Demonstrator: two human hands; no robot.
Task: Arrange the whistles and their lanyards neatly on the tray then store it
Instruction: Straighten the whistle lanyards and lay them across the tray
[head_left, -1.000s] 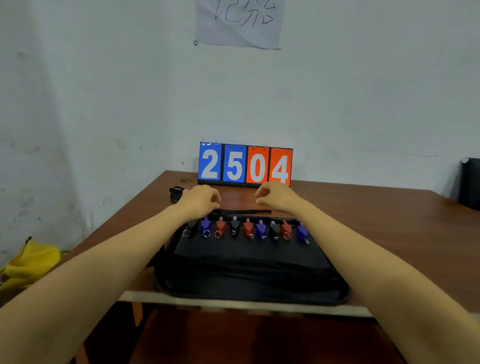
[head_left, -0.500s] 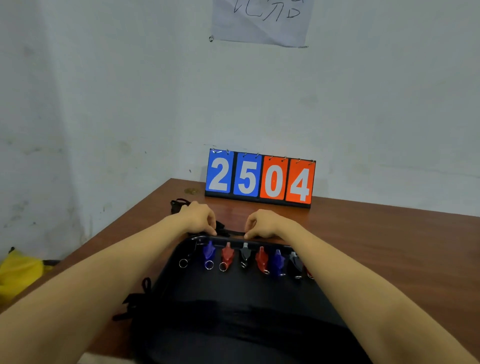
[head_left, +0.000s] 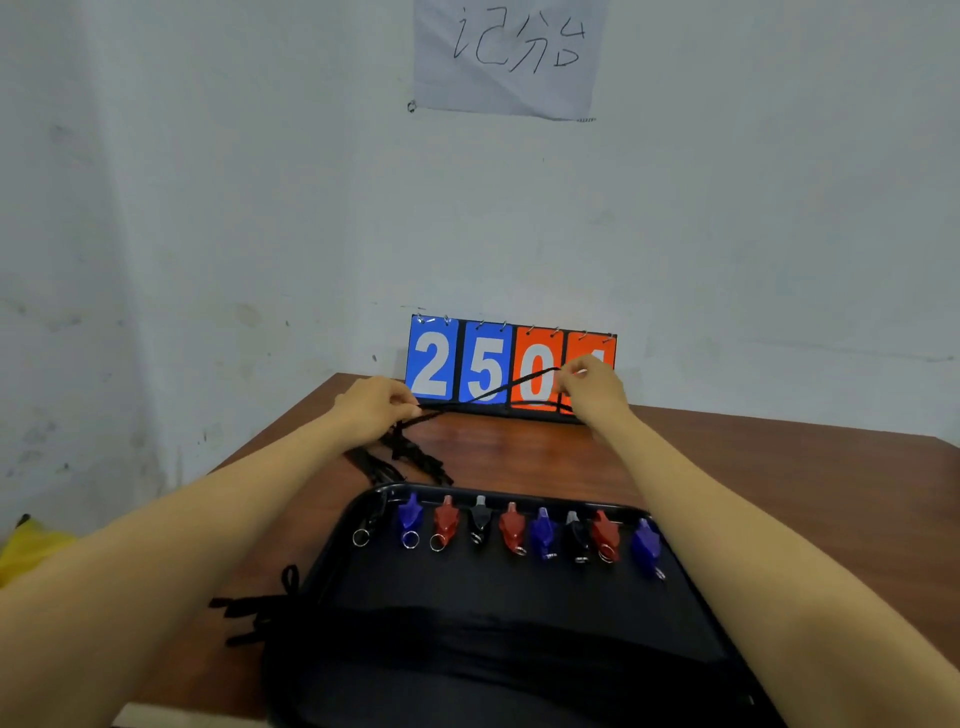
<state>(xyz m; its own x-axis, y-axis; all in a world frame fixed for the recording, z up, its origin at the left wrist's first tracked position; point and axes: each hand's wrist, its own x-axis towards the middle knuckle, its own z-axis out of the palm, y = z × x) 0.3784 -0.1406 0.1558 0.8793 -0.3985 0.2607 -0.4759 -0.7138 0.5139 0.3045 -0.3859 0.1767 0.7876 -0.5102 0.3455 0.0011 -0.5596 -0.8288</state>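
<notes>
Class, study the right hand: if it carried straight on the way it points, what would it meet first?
Probably the flip scoreboard, whose orange cards stand just behind the right hand, which pinches a black lanyard; the gap between them is unclear.

- Dim, soft indoor light with a cool cast; the wall (head_left: 208, 208) reads grey-blue and evenly lit.
- A pale sheen lies on the table (head_left: 519, 447) beyond the tray's far rim.
- The tray (head_left: 519, 582) is near-black, its surface detail lost.
- Wide-angle stretch swells the forearms (head_left: 156, 571) toward the lower corners.
- The picture is slightly soft overall, and shadows are faint.
</notes>
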